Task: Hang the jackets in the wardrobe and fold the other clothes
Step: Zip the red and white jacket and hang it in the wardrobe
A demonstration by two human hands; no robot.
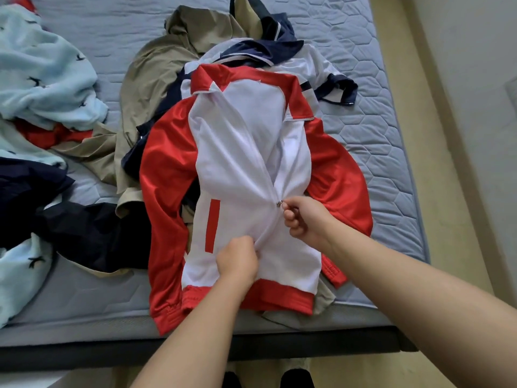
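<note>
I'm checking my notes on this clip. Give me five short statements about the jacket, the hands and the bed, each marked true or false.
1. The red and white jacket lies on the bed. True.
2. The right hand pinches the zipper pull. True.
3. The left hand lies flat on the bed. False: it grips the jacket's front below the zipper pull.
4. The jacket is zipped up to the collar. False: its front is open above the pull.
5. A light blue fleece lies on the person's left. True.
</note>
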